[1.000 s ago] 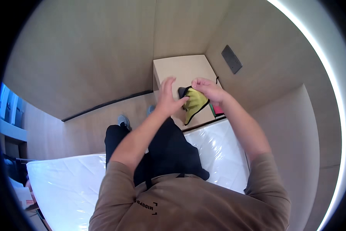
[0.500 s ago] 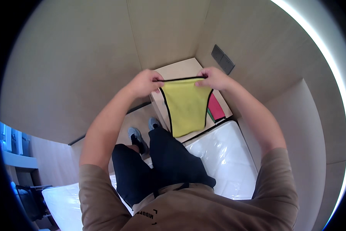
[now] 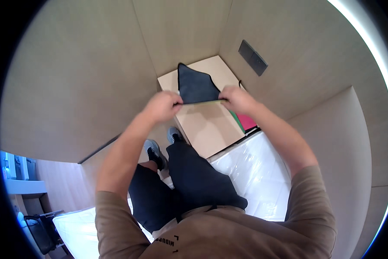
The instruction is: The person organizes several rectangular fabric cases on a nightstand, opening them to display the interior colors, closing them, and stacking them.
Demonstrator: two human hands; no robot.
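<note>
Stretched between both hands is a tapered piece of cloth (image 3: pixel 196 86), dark grey on the side facing me, with black edging. Only a thin yellow-green line shows along its near edge. My left hand (image 3: pixel 163 105) is closed on the near left corner. The near right corner is pinched in my right hand (image 3: pixel 238 100). From there the cloth reaches away from me, its narrow end farthest, over a pale wooden cabinet top (image 3: pixel 211 134). Whether it touches the top, I cannot tell.
A red item (image 3: pixel 247 122) and a green one (image 3: pixel 237 121) lie at the cabinet's right side, partly behind my right arm. A plastic-wrapped mattress (image 3: pixel 256 168) adjoins the near edge. Wood panel walls (image 3: pixel 181 30) enclose the corner, with a dark socket plate (image 3: pixel 253 58).
The cloth has flipped over, from hanging toward me with its yellow side showing to reaching away with the dark side showing. Both hands have come slightly nearer to me.
</note>
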